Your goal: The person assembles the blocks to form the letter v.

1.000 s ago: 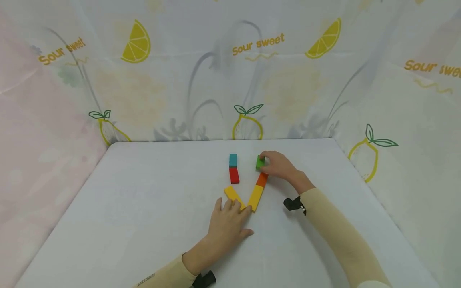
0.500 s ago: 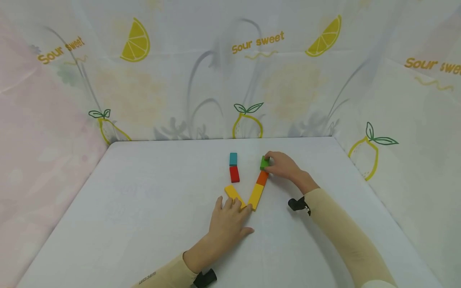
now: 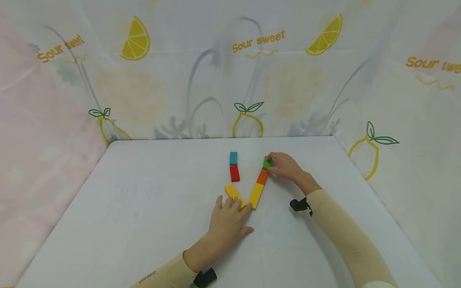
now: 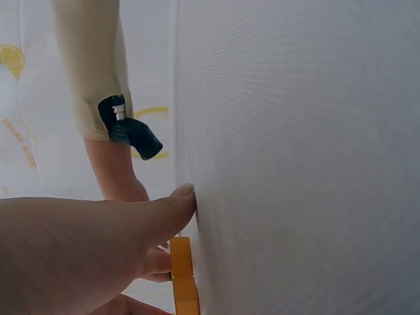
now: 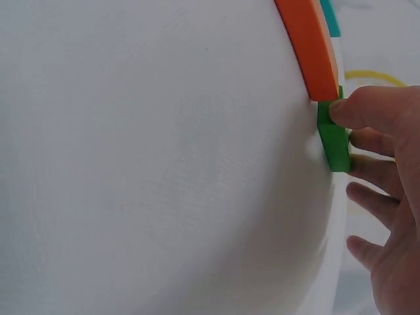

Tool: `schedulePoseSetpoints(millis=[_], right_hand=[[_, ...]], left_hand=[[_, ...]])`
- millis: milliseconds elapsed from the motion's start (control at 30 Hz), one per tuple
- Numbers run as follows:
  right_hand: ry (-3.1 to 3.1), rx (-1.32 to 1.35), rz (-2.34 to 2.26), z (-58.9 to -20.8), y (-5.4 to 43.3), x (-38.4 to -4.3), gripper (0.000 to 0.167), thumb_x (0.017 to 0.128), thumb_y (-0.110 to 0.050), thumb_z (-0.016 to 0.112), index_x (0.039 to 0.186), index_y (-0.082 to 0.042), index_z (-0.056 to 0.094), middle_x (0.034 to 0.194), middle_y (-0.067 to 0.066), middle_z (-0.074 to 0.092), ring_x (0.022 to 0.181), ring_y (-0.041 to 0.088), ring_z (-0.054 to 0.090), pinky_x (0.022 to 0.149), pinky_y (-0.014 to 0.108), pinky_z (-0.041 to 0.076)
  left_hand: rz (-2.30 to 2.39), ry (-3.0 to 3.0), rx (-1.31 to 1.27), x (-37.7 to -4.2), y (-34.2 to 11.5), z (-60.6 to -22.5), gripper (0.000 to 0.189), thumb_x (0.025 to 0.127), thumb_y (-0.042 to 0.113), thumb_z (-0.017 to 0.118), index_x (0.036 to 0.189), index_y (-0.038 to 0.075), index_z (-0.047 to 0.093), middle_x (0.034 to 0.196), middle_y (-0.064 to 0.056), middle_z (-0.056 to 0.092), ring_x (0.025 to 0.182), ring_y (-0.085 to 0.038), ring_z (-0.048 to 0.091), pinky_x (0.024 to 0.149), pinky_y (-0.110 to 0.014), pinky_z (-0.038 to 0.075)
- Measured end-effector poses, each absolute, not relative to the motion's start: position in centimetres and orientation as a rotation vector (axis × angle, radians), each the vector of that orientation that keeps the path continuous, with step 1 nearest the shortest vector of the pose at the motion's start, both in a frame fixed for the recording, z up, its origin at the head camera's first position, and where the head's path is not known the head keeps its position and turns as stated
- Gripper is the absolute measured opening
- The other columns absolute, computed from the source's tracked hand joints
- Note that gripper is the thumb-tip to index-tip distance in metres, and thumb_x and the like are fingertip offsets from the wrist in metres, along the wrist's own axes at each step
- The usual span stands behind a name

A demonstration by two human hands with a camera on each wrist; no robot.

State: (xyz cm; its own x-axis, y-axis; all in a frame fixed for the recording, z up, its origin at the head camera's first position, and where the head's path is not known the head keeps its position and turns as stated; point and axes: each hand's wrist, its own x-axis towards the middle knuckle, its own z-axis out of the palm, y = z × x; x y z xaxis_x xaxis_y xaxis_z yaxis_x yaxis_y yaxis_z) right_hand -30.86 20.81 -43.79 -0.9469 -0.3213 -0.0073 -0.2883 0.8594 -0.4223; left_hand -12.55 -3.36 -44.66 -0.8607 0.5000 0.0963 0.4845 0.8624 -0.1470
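At the far right of the row, my right hand [image 3: 286, 167] pinches a green block [image 3: 265, 163] between thumb and fingers. In the right wrist view the green block [image 5: 336, 151] lies against the end of an orange block [image 5: 314, 56]. A long yellow block [image 3: 255, 196] continues that slanted row toward me. My left hand [image 3: 227, 222] rests with extended fingers on the near ends of this block and a second yellow block [image 3: 232, 192], which slants the other way. Its fingertips partly cover their near ends. The left wrist view shows the thumb [image 4: 174, 207] beside the orange-looking blocks [image 4: 182, 259].
Beyond the left yellow block, a red block [image 3: 235, 174] lies apart from it, with a blue block [image 3: 233, 158] at its far end. A white table [image 3: 144, 208] carries everything. Lemon-printed cloth [image 3: 180, 80] hangs behind it and along both sides.
My right hand has moved the green block to the right, from left of the orange block's far end to in line with it. The left hand has stayed in place.
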Motion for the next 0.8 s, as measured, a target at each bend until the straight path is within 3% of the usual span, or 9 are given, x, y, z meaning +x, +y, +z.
schedulePoseSetpoints(millis=[800], right_hand=[[2.969, -0.567, -0.729, -44.31, 21.40, -30.26, 0.026, 0.093, -0.021, 0.065, 0.113, -0.004, 0.067, 0.127, 0.017, 0.066, 0.123, 0.034, 0.058, 0.110, 0.050, 0.043]], left_hand=[[0.163, -2.919, -0.769, -12.57, -3.38, -44.56, 0.066, 0.084, 0.069, 0.061, 0.139, 0.033, 0.054, 0.129, -0.005, 0.062, 0.122, -0.027, 0.053, 0.110, -0.056, 0.038]])
